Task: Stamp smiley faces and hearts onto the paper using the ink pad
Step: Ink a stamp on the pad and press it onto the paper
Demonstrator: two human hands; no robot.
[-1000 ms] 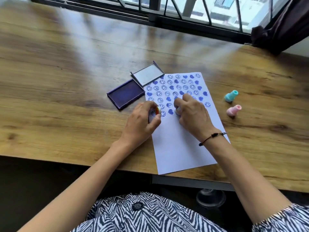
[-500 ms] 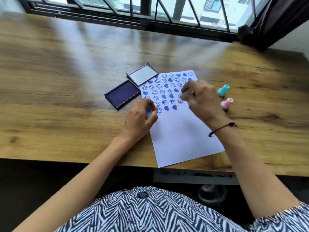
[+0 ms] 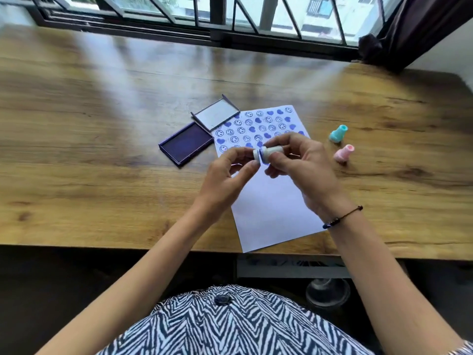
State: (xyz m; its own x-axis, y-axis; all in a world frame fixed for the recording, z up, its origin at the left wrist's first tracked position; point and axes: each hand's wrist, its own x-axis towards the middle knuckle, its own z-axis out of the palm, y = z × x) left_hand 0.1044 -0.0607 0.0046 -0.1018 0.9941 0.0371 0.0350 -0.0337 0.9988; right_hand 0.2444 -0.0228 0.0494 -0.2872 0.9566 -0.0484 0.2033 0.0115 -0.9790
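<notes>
A white paper lies on the wooden table, its far half filled with blue smiley faces and hearts. To its left sits the open ink pad with its lid folded back. Both hands are raised above the paper, meeting over the stamped rows. My right hand grips a pale stamp lying sideways, its inked face turned left. My left hand pinches a small white piece right against that face; whether it is a cap or a second stamp I cannot tell.
A teal stamp and a pink stamp stand upright on the table right of the paper. A window frame runs along the far edge, with a dark curtain at the far right. The near table edge is close to my body.
Both hands have lifted off the paper and come together above it. The right hand's stamp is now turned sideways, against the piece in the left hand.
</notes>
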